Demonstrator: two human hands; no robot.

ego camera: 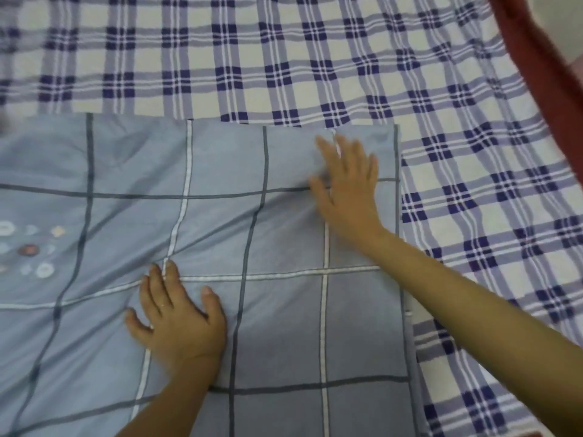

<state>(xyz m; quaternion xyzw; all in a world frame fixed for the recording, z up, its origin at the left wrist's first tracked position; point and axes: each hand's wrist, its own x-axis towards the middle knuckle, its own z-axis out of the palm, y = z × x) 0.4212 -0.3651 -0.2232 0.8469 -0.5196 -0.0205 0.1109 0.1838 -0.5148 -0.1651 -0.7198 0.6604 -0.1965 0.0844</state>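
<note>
Head view shows my left hand [176, 316] and right hand [347, 187] both flat, fingers spread, pressing on the blue cover [220, 222] that lies on the bed [284, 58]. I hold nothing. The far and right edges already look square and stacked, so I judge one fold done; creases near my left hand need smoothing, and more folds probably remain.

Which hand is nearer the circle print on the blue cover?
Left. The left hand presses the cover right of the circle print; the right hand lies far across, near its right edge.
</note>
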